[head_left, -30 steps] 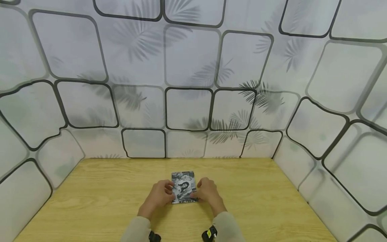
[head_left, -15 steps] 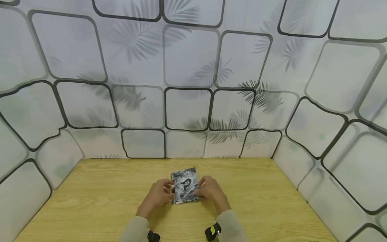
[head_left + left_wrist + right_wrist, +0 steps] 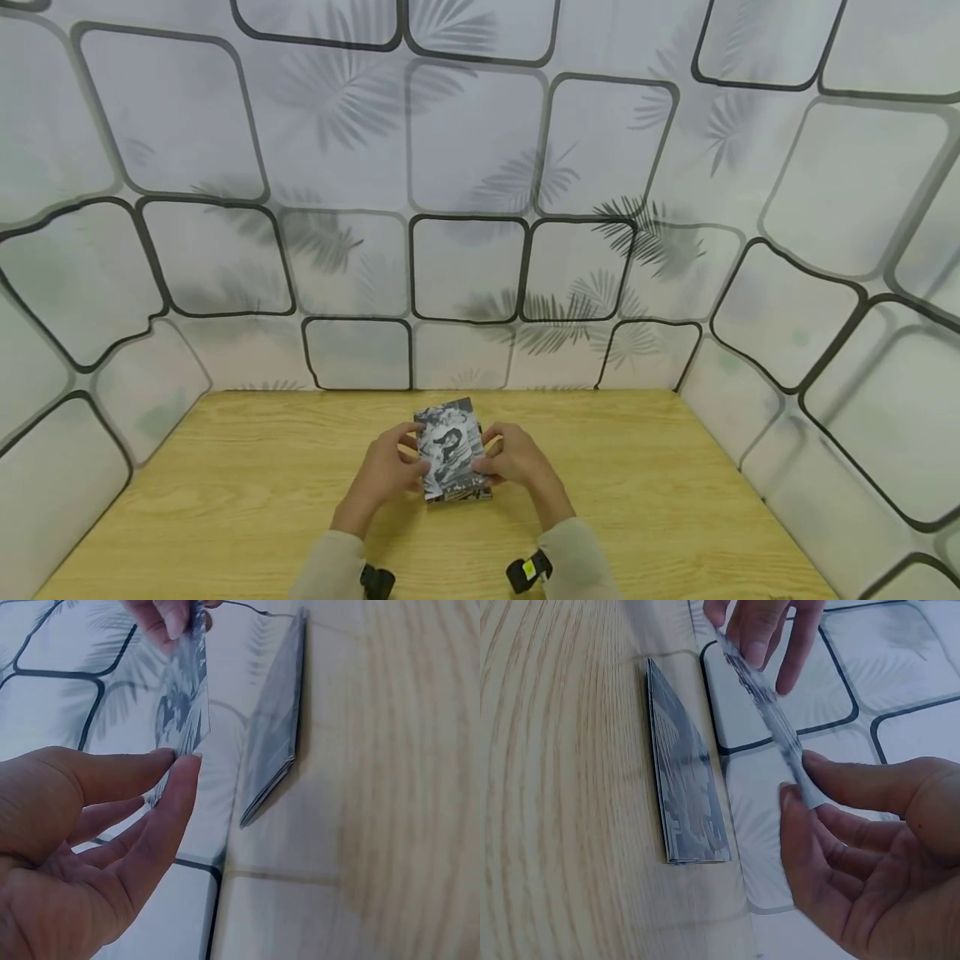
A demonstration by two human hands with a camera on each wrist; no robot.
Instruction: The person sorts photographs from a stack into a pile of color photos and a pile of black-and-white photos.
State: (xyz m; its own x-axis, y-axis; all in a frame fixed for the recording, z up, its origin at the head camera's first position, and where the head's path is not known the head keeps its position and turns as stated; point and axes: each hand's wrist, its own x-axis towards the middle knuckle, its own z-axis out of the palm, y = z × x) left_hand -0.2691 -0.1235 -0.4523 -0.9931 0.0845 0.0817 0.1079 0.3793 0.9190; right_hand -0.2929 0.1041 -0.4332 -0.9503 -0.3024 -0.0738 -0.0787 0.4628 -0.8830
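A black-and-white picture card (image 3: 452, 446) is held up at a slight tilt between both hands. My left hand (image 3: 381, 471) pinches its left edge between thumb and forefinger. On the opposite edge, my right hand (image 3: 523, 463) pinches it the same way. Beneath the card, a thin stack of similar printed cards or folded sheets (image 3: 688, 784) lies flat on the table, apart from the raised card. Only a narrow strip of that stack shows in the head view; the left wrist view catches its layered edge (image 3: 268, 791).
A light wood-grain table (image 3: 660, 517) spreads around the hands. White cloth (image 3: 465, 267) with dark rounded squares and grey leaf prints encloses it at the back and sides. A small black camera (image 3: 529, 571) sits on the right wrist, another (image 3: 377, 581) on the left.
The top card has come up off the stack, moving slightly left and away, and is turned a little. Both hands have risen with it, and the lower stack now shows beneath.
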